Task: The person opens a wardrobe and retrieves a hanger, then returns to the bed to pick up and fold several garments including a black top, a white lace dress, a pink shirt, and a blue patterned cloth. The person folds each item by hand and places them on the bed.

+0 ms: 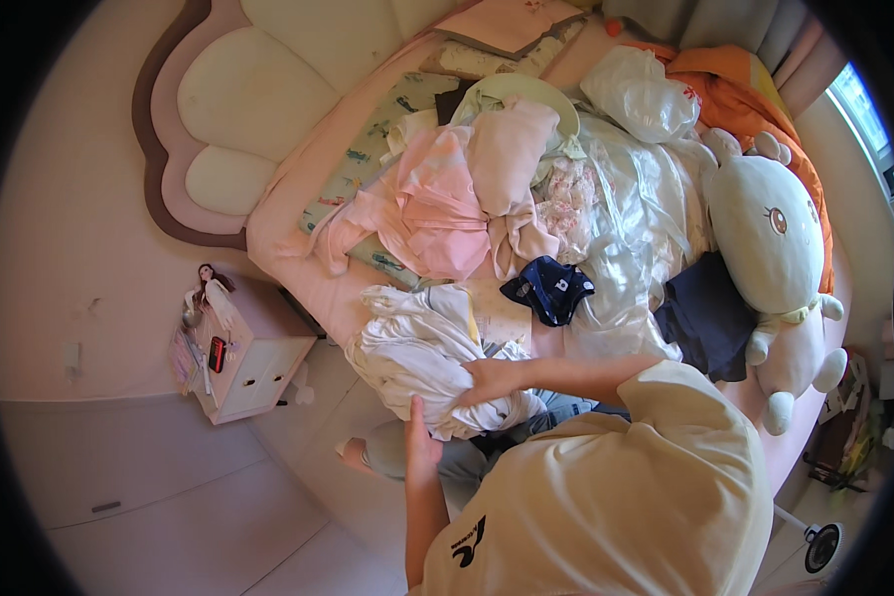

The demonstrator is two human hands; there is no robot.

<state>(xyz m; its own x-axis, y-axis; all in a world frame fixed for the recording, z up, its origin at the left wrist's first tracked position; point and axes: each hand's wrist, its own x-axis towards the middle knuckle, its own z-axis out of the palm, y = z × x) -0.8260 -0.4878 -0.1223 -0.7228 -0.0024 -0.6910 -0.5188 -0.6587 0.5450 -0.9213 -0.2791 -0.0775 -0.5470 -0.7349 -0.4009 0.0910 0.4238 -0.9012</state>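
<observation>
A bunched white cloth garment (425,339) lies at the bed's near edge, partly over my lap. My right hand (492,380) grips its near side, with the fingers partly hidden in the folds. My left hand (422,439) holds its lower edge, thumb up. Behind the bundle are a pale printed sheet or cloth (503,305) and a dark blue patterned cloth item (550,289). Beyond them, pink clothes (443,208) are heaped beside a beige-pink folded garment (512,153). A floral piece (568,197) touches the heap's right side.
Clear plastic bags (626,246), dark folded cloth (708,316) and a large plush toy (767,223) lie on the right. An orange quilt (752,89) is behind the toy. A nightstand (257,357) with a doll (212,290) stands left; a small fan (823,547) is lower right.
</observation>
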